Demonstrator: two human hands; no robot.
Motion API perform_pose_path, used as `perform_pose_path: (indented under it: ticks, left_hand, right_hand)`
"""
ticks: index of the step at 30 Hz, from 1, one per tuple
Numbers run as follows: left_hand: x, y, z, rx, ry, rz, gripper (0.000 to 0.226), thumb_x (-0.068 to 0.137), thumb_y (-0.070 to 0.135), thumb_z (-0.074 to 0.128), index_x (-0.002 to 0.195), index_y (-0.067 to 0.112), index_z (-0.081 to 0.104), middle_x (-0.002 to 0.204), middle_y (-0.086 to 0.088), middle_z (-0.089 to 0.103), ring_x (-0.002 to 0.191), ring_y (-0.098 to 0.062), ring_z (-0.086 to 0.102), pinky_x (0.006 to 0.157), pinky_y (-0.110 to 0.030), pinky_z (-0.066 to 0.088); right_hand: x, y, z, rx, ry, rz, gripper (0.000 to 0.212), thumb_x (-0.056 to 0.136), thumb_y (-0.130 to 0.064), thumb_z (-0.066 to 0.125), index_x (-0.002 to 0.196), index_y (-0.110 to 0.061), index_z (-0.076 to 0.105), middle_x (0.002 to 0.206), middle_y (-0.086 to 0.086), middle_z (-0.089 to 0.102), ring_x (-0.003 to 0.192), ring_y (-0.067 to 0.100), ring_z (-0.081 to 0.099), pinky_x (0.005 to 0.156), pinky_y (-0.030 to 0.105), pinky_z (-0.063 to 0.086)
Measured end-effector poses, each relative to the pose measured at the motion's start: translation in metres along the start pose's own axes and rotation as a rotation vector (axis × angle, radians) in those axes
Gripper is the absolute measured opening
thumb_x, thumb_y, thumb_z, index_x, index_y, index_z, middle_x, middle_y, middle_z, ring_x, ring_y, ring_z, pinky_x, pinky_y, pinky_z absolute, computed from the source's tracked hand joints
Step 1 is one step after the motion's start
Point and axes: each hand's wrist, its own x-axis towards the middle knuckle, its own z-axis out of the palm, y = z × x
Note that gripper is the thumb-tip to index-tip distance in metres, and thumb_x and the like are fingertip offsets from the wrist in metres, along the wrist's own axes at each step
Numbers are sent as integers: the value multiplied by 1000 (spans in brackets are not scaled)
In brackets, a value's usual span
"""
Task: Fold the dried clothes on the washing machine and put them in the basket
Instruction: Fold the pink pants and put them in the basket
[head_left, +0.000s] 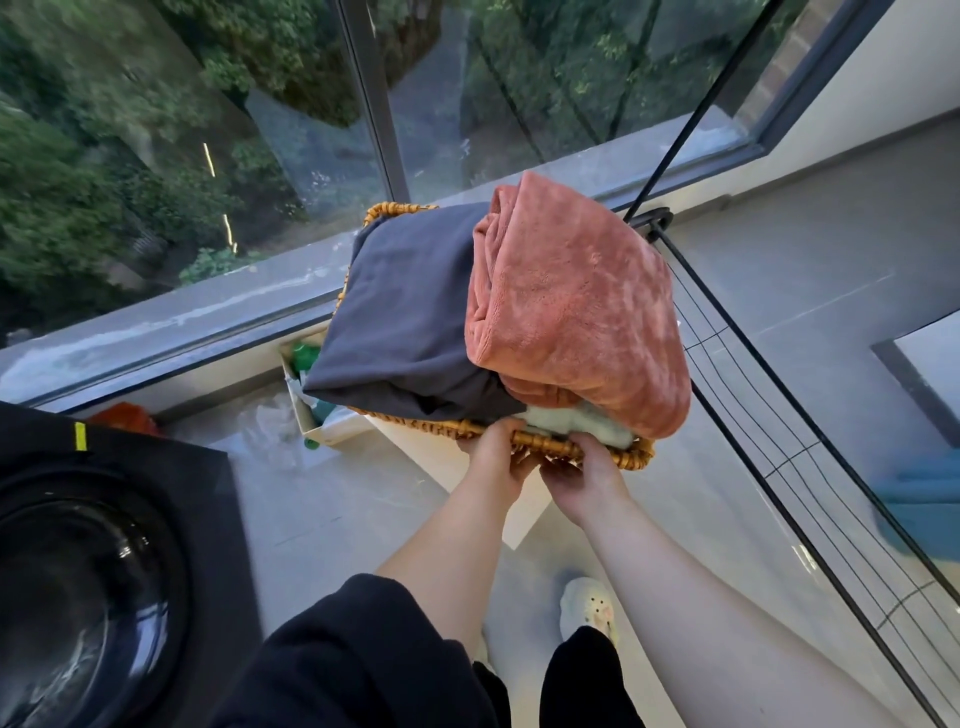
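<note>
Gripping the woven basket (550, 445) rim, left hand (493, 465) and right hand (589, 480); plush towel (571, 312) atop.

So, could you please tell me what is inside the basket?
A grey cloth, a pink towel partly over it, and a pale item under the towel. Anything deeper in the basket is covered.

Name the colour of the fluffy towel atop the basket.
The towel is salmon pink, clearest in the head view.
</note>
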Motion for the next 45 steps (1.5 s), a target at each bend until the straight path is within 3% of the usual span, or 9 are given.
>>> perform_pose_path:
  ticks: [4,11,17,21,24,27,32,38,45]
  left_hand:
    - [-1,-2,0,2,5,25,51,85,-3,53,132,6,37,108,-20,59,100,-34,63,65,-37,59]
    - [-10,-3,2,27,20,17,45,86,0,55,130,1,42,93,-14,53,84,-27,60,67,-37,59]
    - [-14,3,-7,37,43,-33,34,90,21,58,122,12,47,122,-14,45,118,-32,47,72,-44,55]
    - [-16,9,-3,15,-12,-35,6,90,3,54,94,7,50,100,-14,49,104,-32,54,84,-44,55]
    - [-17,6,-1,-19,-8,2,8,91,-1,49,89,6,51,94,-13,52,103,-32,54,91,-45,52]
    - [-17,6,0,-40,13,24,12,91,-3,46,88,6,52,89,-13,54,96,-29,54,82,-40,55]
    - [-25,0,0,-52,28,18,13,91,-5,45,89,7,52,91,-13,53,103,-30,51,95,-44,49]
    - [-46,-5,-3,-64,52,17,13,92,-3,45,88,6,52,90,-14,53,90,-26,53,90,-42,49]
    - [-84,5,0,-72,40,99,22,90,-5,43,109,3,51,91,-15,55,87,-29,55,83,-40,50]
  right_hand:
    - [0,-4,-1,2,29,-35,26,89,-2,55,113,1,45,127,23,48,120,34,50,107,41,39]
    - [-5,-18,-3,-72,44,-1,28,88,1,55,115,2,45,129,24,47,120,35,49,107,42,40]
    - [-12,-31,-4,-227,87,-13,42,91,-9,56,129,1,41,131,24,47,121,33,50,106,39,40]
    - [-12,-29,-1,-254,121,-38,39,91,-19,59,123,-6,42,133,20,45,122,30,49,105,38,41]
    - [-11,-29,-1,-151,122,-61,49,90,-10,59,133,-5,38,137,18,43,126,29,45,108,38,38]
    - [-14,-33,1,-129,118,-48,47,90,-4,57,134,-5,39,138,16,42,127,30,45,108,39,38]
    - [-23,-38,-3,-137,156,-4,43,89,0,57,130,-4,43,137,16,42,126,31,46,105,37,42]
    - [-43,-38,-12,-180,168,5,45,89,1,57,132,-4,44,137,15,41,128,31,43,106,40,41]
    - [-83,-41,-4,-199,54,-30,46,89,2,57,132,-4,43,139,17,40,128,33,43,106,42,41]
